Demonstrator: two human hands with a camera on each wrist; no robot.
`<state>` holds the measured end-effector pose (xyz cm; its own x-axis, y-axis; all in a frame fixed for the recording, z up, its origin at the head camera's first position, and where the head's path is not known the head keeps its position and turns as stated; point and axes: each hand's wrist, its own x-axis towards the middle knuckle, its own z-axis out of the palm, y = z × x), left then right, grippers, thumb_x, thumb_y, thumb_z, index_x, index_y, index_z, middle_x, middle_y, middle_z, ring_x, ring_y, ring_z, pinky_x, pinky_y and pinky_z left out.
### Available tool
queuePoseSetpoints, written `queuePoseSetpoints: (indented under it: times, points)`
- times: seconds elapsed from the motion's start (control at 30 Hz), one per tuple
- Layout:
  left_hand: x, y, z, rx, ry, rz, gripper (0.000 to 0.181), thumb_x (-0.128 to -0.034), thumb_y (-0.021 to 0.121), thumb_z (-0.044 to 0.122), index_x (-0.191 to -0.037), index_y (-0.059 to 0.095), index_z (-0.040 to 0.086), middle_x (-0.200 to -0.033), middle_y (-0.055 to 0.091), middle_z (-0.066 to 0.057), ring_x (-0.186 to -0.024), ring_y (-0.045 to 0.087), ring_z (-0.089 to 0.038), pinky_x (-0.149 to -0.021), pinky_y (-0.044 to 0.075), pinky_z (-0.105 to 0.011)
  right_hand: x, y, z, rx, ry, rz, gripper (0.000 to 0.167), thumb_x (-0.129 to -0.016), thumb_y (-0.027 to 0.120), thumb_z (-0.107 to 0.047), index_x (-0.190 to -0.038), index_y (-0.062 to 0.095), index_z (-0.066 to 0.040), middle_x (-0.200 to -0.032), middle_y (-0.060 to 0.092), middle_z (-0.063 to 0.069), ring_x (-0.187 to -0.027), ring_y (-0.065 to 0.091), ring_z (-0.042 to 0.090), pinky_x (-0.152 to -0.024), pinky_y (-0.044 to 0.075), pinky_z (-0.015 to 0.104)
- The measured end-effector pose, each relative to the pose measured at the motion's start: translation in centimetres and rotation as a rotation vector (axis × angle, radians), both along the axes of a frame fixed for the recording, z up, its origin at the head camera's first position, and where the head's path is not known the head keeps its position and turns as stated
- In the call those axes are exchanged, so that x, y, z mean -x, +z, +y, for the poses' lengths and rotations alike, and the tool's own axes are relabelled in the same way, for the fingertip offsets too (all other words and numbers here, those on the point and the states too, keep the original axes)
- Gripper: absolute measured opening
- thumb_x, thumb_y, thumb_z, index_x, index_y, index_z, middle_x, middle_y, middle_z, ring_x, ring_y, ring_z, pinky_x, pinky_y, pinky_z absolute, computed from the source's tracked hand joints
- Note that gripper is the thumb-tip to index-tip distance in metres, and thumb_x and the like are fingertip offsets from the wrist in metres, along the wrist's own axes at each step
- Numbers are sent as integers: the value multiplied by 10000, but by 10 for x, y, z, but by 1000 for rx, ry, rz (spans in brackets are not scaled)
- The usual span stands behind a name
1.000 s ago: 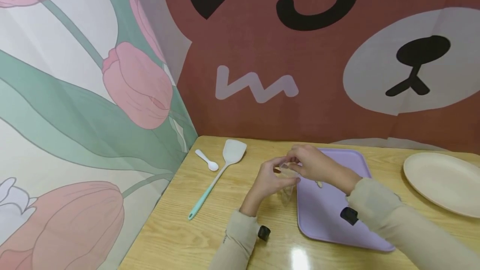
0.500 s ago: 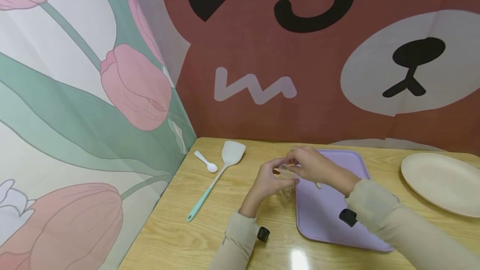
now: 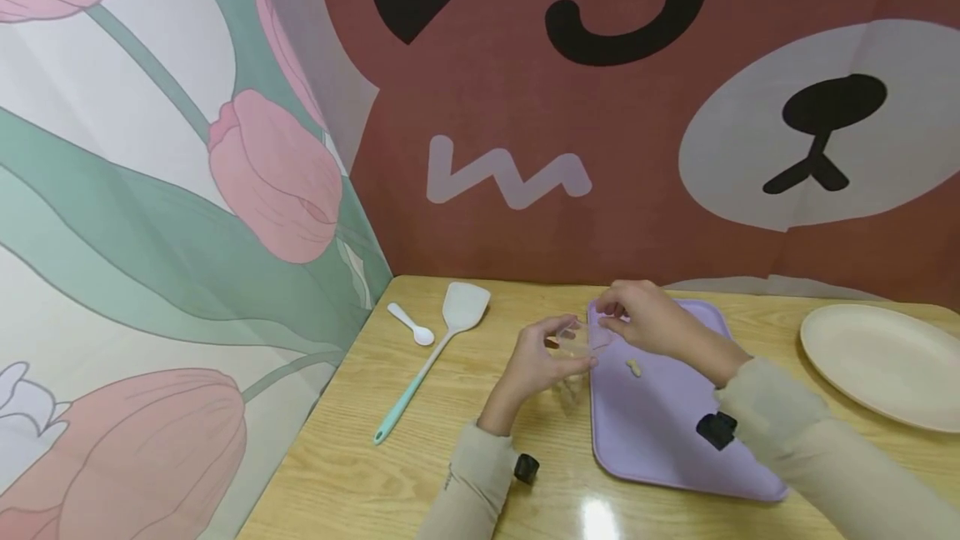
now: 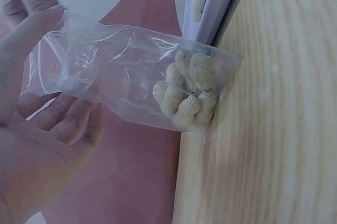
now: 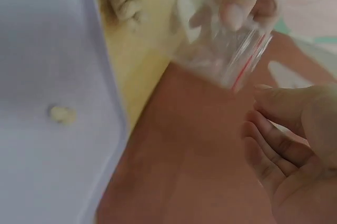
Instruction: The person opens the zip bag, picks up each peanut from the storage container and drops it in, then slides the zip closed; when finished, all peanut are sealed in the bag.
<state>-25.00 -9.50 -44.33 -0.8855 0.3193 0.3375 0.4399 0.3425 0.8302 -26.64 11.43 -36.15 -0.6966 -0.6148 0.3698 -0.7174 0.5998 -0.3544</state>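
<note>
Left hand (image 3: 536,361) grips the mouth of a clear, crinkled plastic bag (image 4: 118,68), thumb opposite fingers; knobbly pale peanuts (image 4: 187,89) bunch at its bottom, just beside the smooth lilac tray (image 3: 660,432) on the wood-grained tabletop (image 3: 341,473). Right hand (image 5: 297,147), fingers loosely bent and holding nothing, is near the bag's red-lined seal (image 5: 246,66). One single peanut (image 3: 633,367) lies in the tray.

Soft light, white glare on table (image 3: 345,457), blurry right wrist view

You have one table (image 3: 337,444), one tray (image 3: 660,444), one plate (image 3: 885,365), one spoon (image 3: 423,336), one spatula (image 3: 463,311) and one bag (image 4: 116,66). One peanut (image 3: 634,367) is loose, and several more peanuts (image 4: 188,106) are bagged.
</note>
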Motion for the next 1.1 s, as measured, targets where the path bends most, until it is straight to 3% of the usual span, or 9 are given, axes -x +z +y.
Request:
queuePoseSetpoints:
  times: [0.13, 0.3, 0.5, 0.77, 0.9, 1.0, 1.1]
  points:
    - [-1, 0, 0, -5, 9, -3, 623, -790, 858, 251, -1323, 613, 42, -1197, 675, 3, -1072, 626, -186, -848, 487, -273, 9, -19, 15, 14, -63, -59, 69, -826, 769, 6, -883, 730, 8, -771, 643, -3, -702, 605, 140, -629, 536, 336]
    - [-1, 0, 0, -20, 9, -13, 628, -789, 858, 239, -1326, 609, 31, -1212, 675, -39, -1080, 629, -211, -855, 483, -276, 20, -57, 30, -5, -114, -181, 47, -830, 764, -25, -834, 717, -17, -728, 652, -17, -676, 596, 115, -615, 522, 335]
    - [-1, 0, 1, -26, 7, -15, 630, -791, 856, 233, -1329, 605, 23, -1191, 674, 1, -1087, 630, -244, -856, 485, -277, 23, -93, 35, -9, -132, -219, 111, -813, 763, -36, -745, 685, -78, -636, 603, -70, -593, 528, 82, -556, 460, 303]
    - [-1, -1, 0, -21, 11, -15, 632, -795, 853, 252, -1335, 605, 37, -1184, 671, 32, -1063, 626, -159, -852, 487, -269, 22, -106, 33, -32, -154, -244, 76, -811, 769, -25, -790, 705, -59, -715, 645, -34, -662, 582, 111, -608, 506, 338]
    - [0, -1, 0, -22, 8, -14, 639, -798, 851, 251, -1342, 598, 28, -1209, 674, -38, -1054, 618, -120, -857, 484, -269, 20, -108, 30, -33, -144, -229, 82, -802, 769, -6, -783, 707, -56, -711, 648, -28, -661, 589, 118, -609, 509, 343]
    - [0, -1, 0, -24, 3, -9, 637, -800, 849, 242, -1341, 595, 20, -1221, 670, -79, -1058, 620, -131, -858, 484, -275, 19, -107, 28, -28, -126, -221, 82, -792, 760, 23, -779, 709, -40, -708, 650, -24, -655, 591, 119, -601, 510, 340]
    - [0, -1, 0, -22, 3, -6, 630, -802, 847, 242, -1337, 599, 21, -1205, 673, -36, -1062, 627, -163, -857, 484, -279, 18, -106, 28, -23, -111, -219, 80, -779, 745, 51, -778, 708, -21, -707, 650, -21, -655, 591, 117, -600, 510, 335]
